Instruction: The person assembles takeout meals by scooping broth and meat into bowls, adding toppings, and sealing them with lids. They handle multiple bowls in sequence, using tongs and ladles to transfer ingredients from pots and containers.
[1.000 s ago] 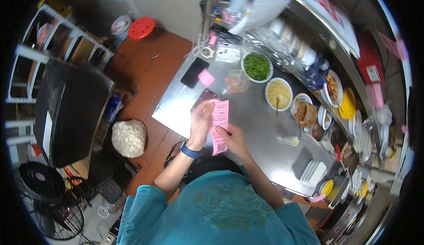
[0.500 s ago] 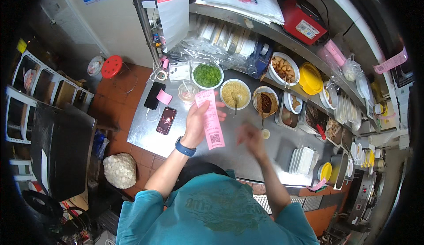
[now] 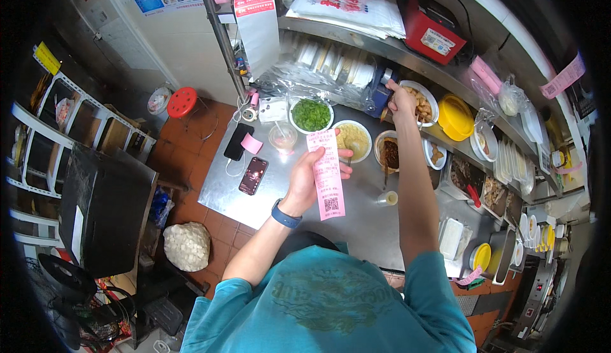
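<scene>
My left hand grips a long pink paper slip over the metal counter, thumb on its face and fingers behind. The slip partly covers a white bowl of minced, pale yellow food. My right hand is stretched out to the shelf, fingers curled at the edge of a blue box; what they hold, if anything, is hidden. Beside that hand is a white bowl of brown chunks. Below my right forearm sits a bowl with dark red sauce, partly covered by the arm.
Chopped greens fill a bowl at the back. Two phones, one a lit phone, lie on the left. A small cup stands mid-counter. Yellow lids and a red machine occupy the shelves. A red stool stands on the floor.
My right hand has moved from above the counter, up and right to the shelf by the blue box. My left hand still holds the slip. The view has shifted slightly.
</scene>
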Demonstrator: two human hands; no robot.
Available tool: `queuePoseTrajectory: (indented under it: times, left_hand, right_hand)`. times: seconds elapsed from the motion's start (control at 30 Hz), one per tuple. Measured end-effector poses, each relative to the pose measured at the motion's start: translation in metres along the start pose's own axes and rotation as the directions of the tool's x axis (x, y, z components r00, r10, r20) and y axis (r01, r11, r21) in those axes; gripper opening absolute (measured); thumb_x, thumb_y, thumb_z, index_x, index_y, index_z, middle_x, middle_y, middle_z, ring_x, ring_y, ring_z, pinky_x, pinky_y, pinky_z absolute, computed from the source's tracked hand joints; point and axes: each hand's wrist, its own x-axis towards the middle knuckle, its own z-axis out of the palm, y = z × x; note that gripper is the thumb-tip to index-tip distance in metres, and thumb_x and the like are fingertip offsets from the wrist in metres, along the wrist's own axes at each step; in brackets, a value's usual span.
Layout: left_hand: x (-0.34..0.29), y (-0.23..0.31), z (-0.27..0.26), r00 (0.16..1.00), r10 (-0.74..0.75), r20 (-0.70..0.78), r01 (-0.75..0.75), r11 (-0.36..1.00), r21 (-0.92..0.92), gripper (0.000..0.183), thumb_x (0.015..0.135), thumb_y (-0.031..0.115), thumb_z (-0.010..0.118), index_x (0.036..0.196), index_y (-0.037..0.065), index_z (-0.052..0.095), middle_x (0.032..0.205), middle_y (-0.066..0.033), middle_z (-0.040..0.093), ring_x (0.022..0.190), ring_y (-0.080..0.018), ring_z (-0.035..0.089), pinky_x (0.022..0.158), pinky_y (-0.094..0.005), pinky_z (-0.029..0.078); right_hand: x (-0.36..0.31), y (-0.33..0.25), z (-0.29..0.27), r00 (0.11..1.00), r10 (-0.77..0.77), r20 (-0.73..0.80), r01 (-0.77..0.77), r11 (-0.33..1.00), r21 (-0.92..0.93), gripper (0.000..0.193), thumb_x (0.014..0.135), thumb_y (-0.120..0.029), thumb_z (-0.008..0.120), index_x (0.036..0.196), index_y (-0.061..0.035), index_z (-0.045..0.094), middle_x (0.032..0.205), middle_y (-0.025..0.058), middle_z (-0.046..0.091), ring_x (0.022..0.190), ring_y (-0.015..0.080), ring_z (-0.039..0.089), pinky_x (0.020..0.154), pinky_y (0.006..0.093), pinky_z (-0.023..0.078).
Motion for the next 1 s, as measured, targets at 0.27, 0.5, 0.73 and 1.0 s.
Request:
queuePoseTrajectory:
  times: [0.27, 0.5, 0.73, 1.0]
  left_hand:
    - [0.012, 0.013, -0.011, 0.997, -0.082, -0.004, 0.082, 0.996, 0.043, 0.056, 0.102, 0.026, 0.036, 0.155, 0.009, 0.026, 0.124, -0.0228, 0.062, 0.094, -0.0291, 0.069, 0.085, -0.0405, 0.057]
    - [0.019, 0.005, -0.024, 0.994, -0.095, 0.052, 0.087, 0.987, 0.134, 0.055, 0.1, 0.018, 0.037, 0.152, 0.003, 0.029, 0.127, -0.0216, 0.06, 0.095, -0.0293, 0.068, 0.087, -0.04, 0.056]
    - [0.022, -0.022, -0.028, 0.996, -0.077, 0.04, 0.061, 0.947, 0.316, 0.051, 0.097, 0.006, 0.039, 0.147, -0.002, 0.037, 0.128, -0.0082, 0.059, 0.108, -0.0148, 0.06, 0.09, -0.0311, 0.05]
    - [0.014, -0.056, 0.014, 0.97, -0.208, 0.125, 0.109, 0.836, 0.537, 0.064, 0.094, -0.007, 0.036, 0.154, 0.008, 0.025, 0.103, -0.0111, 0.066, 0.086, -0.0165, 0.067, 0.075, -0.0296, 0.055]
  right_hand:
    - [-0.036, 0.031, -0.014, 0.861, -0.508, 0.001, 0.239, 0.404, -0.883, 0.018, 0.082, -0.022, 0.072, 0.079, -0.0043, 0.071, 0.075, 0.0153, 0.069, 0.065, 0.0229, 0.064, 0.064, 0.037, 0.049]
    - [-0.146, 0.009, -0.001, 0.891, -0.142, 0.432, 0.318, 0.874, -0.368, 0.019, 0.089, -0.013, 0.067, 0.102, 0.0004, 0.071, 0.08, 0.0102, 0.072, 0.069, 0.0132, 0.064, 0.066, 0.0295, 0.051]
    - [-0.188, 0.038, 0.007, 0.746, -0.572, 0.341, 0.606, 0.371, -0.704, 0.05, 0.08, -0.033, 0.076, 0.116, 0.0, 0.066, 0.075, 0.0163, 0.069, 0.068, 0.0363, 0.066, 0.063, 0.0369, 0.052]
    - [-0.178, 0.022, -0.035, 0.998, -0.061, -0.035, 0.063, 0.996, 0.057, 0.039, 0.099, -0.043, 0.057, 0.094, -0.0051, 0.067, 0.072, 0.0015, 0.06, 0.064, 0.0106, 0.056, 0.057, 0.029, 0.046]
